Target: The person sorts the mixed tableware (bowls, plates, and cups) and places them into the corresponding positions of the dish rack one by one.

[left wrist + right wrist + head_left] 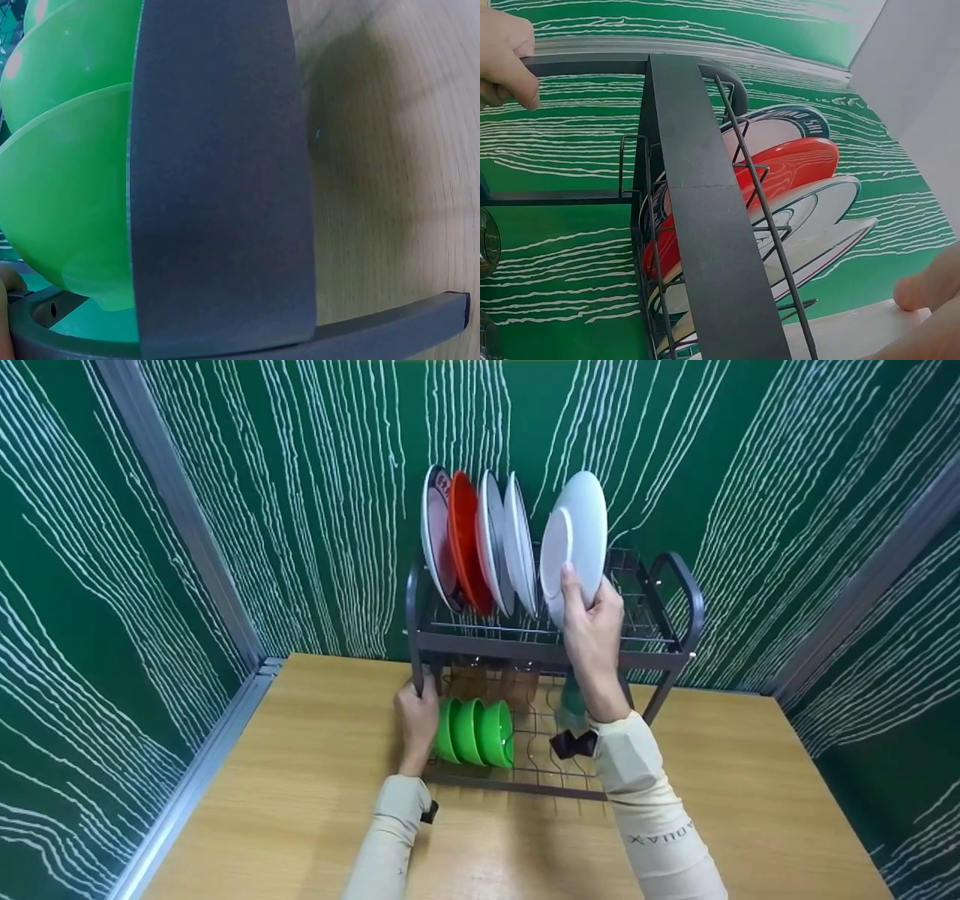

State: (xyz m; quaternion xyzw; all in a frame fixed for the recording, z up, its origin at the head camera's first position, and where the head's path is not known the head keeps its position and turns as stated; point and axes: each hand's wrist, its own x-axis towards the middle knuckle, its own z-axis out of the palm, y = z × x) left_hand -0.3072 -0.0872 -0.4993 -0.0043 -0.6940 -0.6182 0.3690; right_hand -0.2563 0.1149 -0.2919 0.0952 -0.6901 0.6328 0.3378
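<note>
My right hand [592,637] pinches a white plate [589,514] near its lower edge, thumb on the underside. The plate stands tilted over the upper tier of a dark dish rack [495,645]; whether its lower edge touches the wires I cannot tell. To its left stand a patterned plate [439,536], a red plate [469,540] and two white plates [493,540], upright in the rack. My left hand [418,716] grips the rack's left upright, as the right wrist view also shows. Beside it, several green bowls [71,187] sit on the lower tier.
Glasses [521,682] stand at the back of the lower tier, with a teal one [572,697] partly hidden by my right arm. The rack rests on a wooden table [300,780]. A green wall [315,510] with white wavy lines rises behind it.
</note>
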